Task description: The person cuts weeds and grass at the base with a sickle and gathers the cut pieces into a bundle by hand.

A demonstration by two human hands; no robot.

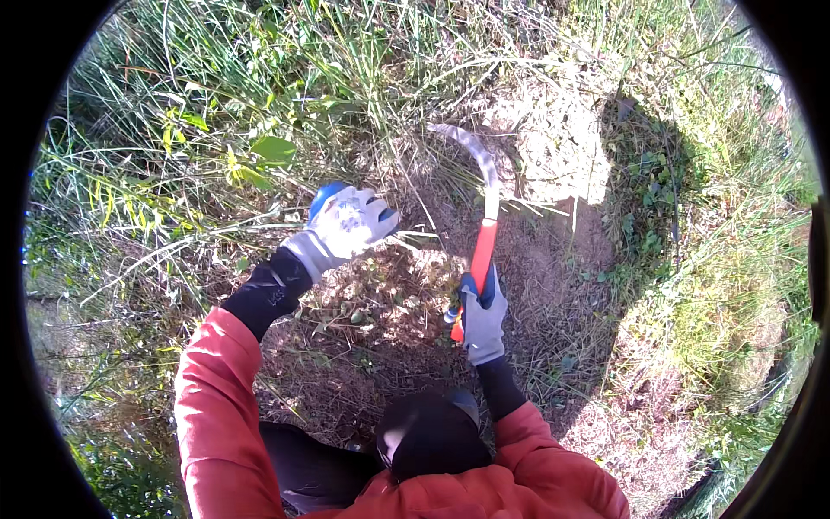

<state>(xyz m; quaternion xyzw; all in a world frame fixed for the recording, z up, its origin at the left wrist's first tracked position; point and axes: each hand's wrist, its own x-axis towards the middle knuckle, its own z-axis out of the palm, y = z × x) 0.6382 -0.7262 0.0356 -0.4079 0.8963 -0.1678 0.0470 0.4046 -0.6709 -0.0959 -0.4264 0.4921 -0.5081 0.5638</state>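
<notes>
My right hand (484, 318), in a grey and blue work glove, is closed around the red-orange handle of a sickle (483, 253). The sickle's curved metal blade points up and bends to the left over trampled ground. To the left, my left hand (353, 220), in the same kind of glove, is curled over some cut grass stalks (415, 237) whose ends stick out on its right. Its palm side is hidden. The blade and my left hand are apart.
Tall green grass (311, 65) and broad-leaved weeds (272, 150) stand at the top left. Dry litter and soil (402, 292) lie between my hands. More grass (713, 279) grows at the right beside a dark shadow. My bent knee (428, 434) shows at the bottom.
</notes>
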